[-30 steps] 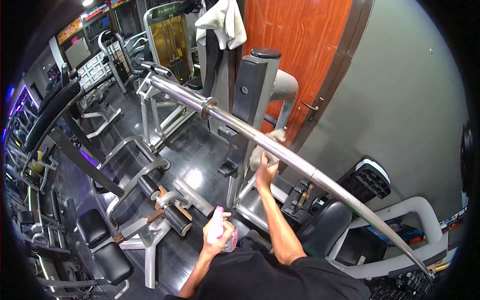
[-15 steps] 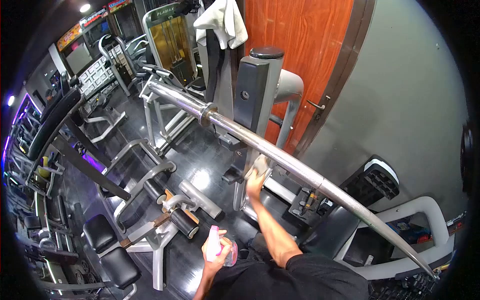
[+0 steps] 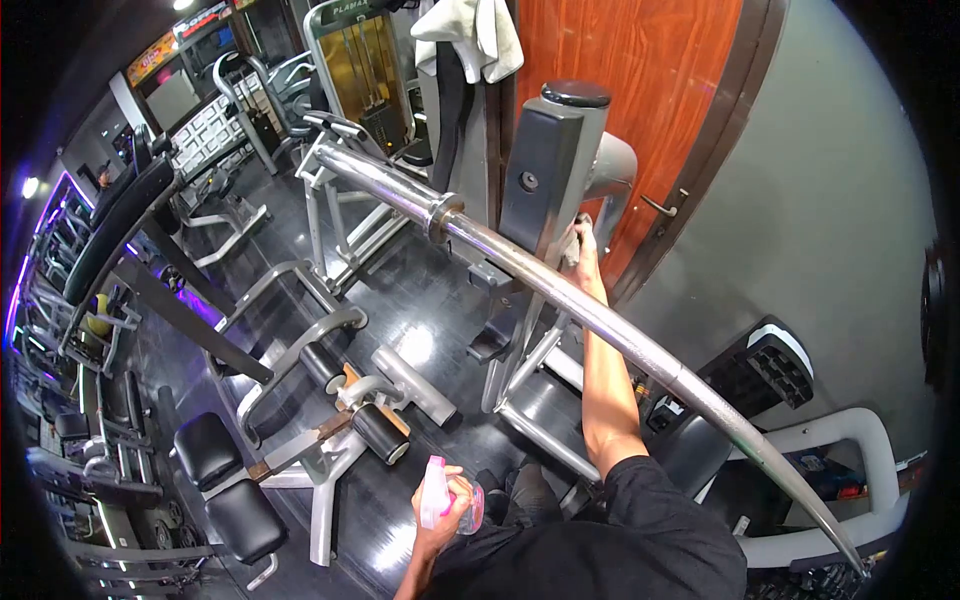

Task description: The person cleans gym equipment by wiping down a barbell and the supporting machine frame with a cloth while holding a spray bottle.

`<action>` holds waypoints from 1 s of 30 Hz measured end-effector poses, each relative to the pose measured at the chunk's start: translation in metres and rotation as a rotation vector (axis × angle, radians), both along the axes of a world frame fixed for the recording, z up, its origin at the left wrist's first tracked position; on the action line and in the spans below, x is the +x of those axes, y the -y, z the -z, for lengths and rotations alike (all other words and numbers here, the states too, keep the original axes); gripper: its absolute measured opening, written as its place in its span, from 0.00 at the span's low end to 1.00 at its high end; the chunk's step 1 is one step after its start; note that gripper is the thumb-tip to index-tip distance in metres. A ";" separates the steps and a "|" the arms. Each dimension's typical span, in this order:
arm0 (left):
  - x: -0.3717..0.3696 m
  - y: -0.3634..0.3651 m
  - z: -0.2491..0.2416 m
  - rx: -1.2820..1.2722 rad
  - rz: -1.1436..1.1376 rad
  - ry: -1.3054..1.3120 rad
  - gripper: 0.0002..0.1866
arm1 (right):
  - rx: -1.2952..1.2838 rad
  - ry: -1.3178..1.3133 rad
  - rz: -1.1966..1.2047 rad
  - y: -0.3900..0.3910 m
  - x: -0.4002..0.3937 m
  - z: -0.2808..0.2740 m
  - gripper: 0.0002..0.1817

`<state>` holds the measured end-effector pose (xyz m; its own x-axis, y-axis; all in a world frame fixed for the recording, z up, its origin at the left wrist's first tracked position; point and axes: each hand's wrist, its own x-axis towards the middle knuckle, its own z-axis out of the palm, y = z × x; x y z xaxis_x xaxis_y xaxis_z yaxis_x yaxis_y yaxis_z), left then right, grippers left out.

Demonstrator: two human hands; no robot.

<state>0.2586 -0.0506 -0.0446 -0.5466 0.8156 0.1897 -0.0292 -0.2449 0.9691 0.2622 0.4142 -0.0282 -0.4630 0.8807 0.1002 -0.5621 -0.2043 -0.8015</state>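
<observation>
My left hand (image 3: pixel 449 503) is closed around a pink and clear spray bottle (image 3: pixel 434 494), low in the middle of the view. Beyond the long metal barbell (image 3: pixel 560 290), my right hand (image 3: pixel 584 245) reaches up to the grey upright post (image 3: pixel 573 170) of the rack. Its fingers are closed on a light cloth (image 3: pixel 572 252), pressed against the side of the post. The bar crosses above my right forearm.
A white towel (image 3: pixel 470 38) hangs at the top, beside an orange wooden door (image 3: pixel 620 70). Padded gym machines and a black bench seat (image 3: pixel 245 520) stand on the left. A grey curved frame (image 3: pixel 870 450) is at the right.
My right hand has moved up along the post with the cloth, from below the bar to above it. The view has shifted slightly. My left hand still holds the bottle.
</observation>
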 end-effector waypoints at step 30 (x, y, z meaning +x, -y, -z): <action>0.003 -0.016 0.000 -0.119 0.046 -0.009 0.13 | 0.688 0.785 0.217 0.224 0.051 0.156 0.25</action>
